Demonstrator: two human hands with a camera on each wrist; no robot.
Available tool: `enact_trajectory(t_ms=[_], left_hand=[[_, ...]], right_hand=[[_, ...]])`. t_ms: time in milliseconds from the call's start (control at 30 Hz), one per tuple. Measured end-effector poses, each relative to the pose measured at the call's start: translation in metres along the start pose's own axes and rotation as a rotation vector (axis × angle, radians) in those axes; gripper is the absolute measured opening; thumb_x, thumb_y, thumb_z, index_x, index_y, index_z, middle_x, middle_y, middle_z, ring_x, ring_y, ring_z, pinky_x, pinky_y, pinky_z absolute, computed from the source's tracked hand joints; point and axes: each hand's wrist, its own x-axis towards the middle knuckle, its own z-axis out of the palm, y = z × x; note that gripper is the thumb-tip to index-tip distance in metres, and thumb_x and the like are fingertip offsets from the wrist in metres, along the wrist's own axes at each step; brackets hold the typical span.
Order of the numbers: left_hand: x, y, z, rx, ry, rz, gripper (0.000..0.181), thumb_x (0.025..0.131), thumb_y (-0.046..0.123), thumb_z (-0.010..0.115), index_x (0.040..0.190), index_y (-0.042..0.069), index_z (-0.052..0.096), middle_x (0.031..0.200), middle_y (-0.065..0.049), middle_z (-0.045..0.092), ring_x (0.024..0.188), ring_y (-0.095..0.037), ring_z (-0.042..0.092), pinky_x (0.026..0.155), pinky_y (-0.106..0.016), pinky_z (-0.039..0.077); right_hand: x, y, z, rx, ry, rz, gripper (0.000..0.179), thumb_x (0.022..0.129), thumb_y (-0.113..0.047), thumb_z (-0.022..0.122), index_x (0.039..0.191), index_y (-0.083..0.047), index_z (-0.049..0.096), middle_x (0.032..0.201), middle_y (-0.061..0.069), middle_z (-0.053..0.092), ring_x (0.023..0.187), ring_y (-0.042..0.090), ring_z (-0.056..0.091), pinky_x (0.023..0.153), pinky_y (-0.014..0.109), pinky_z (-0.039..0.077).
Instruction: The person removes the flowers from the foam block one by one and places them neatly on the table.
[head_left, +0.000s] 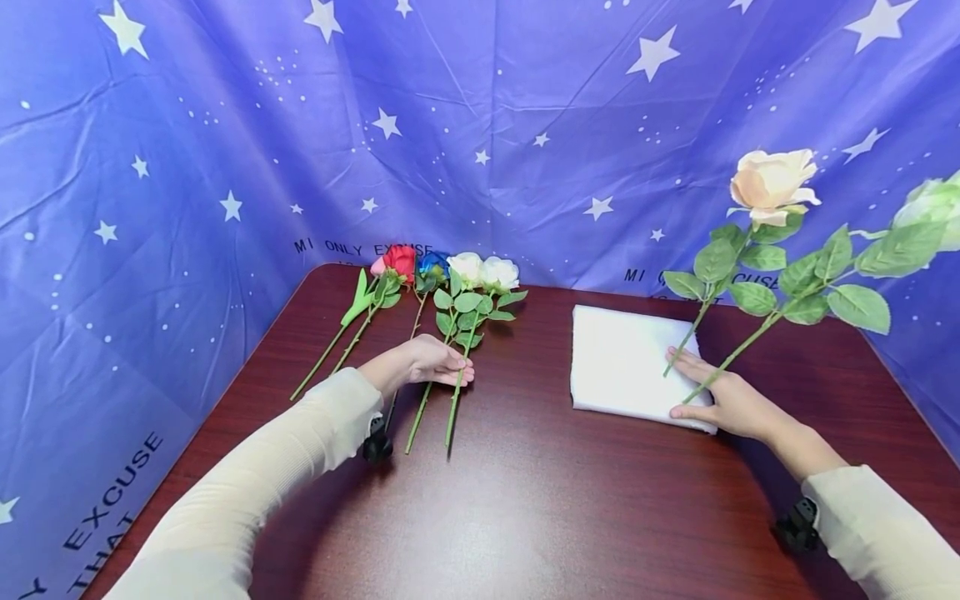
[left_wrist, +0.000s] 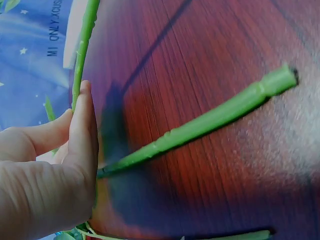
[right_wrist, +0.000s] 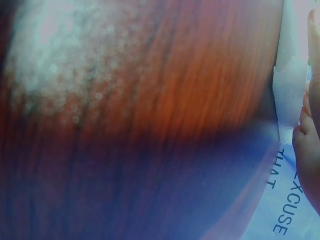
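In the head view my left hand pinches the green stem of a white rose, the rightmost in a row of artificial flowers. The left wrist view shows its stem between thumb and fingers, with another stem lying on the table below. My right hand rests with extended fingers on the right side of a white foam block. A peach rose and a pale green-white rose rise from the block beside that hand, leaning right.
Left of the held rose lie another white rose, a blue rose, a red rose and a pink tulip. They lie on a dark wooden table. A blue star-patterned cloth hangs behind it.
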Motion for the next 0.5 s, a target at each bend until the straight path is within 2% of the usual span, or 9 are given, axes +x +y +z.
enact_trajectory(t_ms=[100, 233, 500], left_hand=[[0.0028, -0.0002, -0.0028, -0.009, 0.0, -0.002, 0.036, 0.096, -0.009, 0.044, 0.131, -0.017, 0.045, 0.072, -0.006, 0.067, 0.068, -0.012, 0.067, 0.08, -0.025, 0.061], [0.005, -0.0006, -0.0052, -0.007, -0.026, 0.003, 0.036, 0.096, -0.009, 0.044, 0.131, -0.017, 0.046, 0.072, -0.007, 0.068, 0.07, -0.013, 0.067, 0.079, -0.026, 0.061], [0.008, -0.0004, -0.0067, 0.029, -0.046, 0.019, 0.031, 0.095, -0.008, 0.048, 0.125, -0.017, 0.05, 0.075, -0.008, 0.069, 0.074, -0.015, 0.068, 0.087, -0.031, 0.06]], right_hand=[[-0.0003, -0.0005, -0.0003, 0.0, -0.002, 0.007, 0.086, 0.071, -0.03, 0.083, 0.142, -0.002, 0.045, 0.141, 0.028, 0.048, 0.133, -0.023, 0.008, 0.104, -0.01, 0.006], [-0.0003, -0.0003, -0.0001, -0.002, -0.001, 0.002, 0.085, 0.071, -0.03, 0.083, 0.142, -0.002, 0.045, 0.141, 0.027, 0.048, 0.134, -0.023, 0.008, 0.105, -0.01, 0.006], [0.0001, 0.0007, 0.0001, -0.003, 0.004, -0.017, 0.085, 0.071, -0.029, 0.083, 0.142, -0.001, 0.045, 0.142, 0.027, 0.047, 0.135, -0.022, 0.008, 0.106, -0.009, 0.006]])
